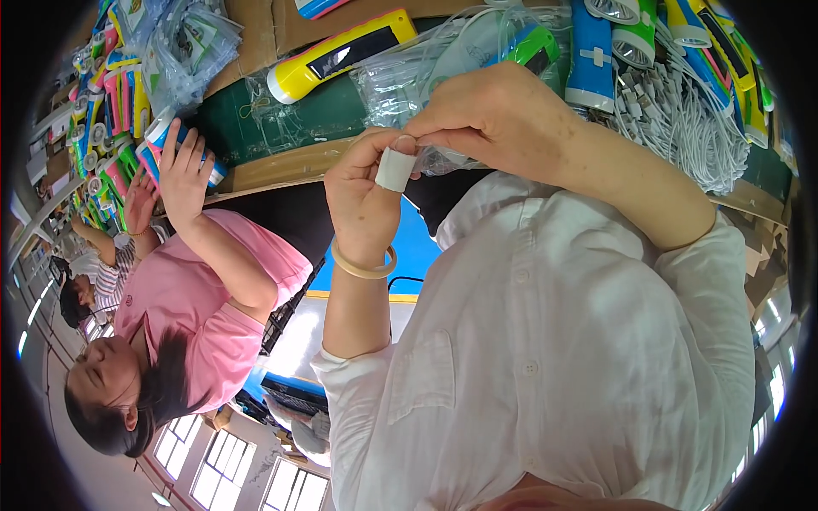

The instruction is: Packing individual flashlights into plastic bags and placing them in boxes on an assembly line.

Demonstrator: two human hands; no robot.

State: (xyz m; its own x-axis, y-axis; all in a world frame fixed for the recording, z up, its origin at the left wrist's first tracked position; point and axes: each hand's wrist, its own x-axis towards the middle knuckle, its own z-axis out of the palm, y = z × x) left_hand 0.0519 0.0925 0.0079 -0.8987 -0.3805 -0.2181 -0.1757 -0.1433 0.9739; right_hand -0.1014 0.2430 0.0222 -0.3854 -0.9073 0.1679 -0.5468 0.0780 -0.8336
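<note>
My left hand (pixel 366 192) is raised in front of my chest, its thumb and fingers closed together. A white band (pixel 394 170), like tape, is wrapped round the thumb. My right hand (pixel 498 115) reaches across from the right, pinching with thumb and index finger against the left fingertips. Whatever lies between the fingertips is too small or hidden to make out. Clear plastic bags (pixel 388 94) lie just beyond and under my right hand. A green flashlight (pixel 535 49) shows among them, partly covered by the hand.
A yellow flashlight (pixel 345 55) lies on the green-topped bench (pixel 256 128). Blue flashlights (pixel 590 64) and a bundle of white cables (pixel 682 128) lie at the right. More plastic bags (pixel 183 51) are at the far left. A co-worker in pink (pixel 204 281) handles a blue flashlight beside me.
</note>
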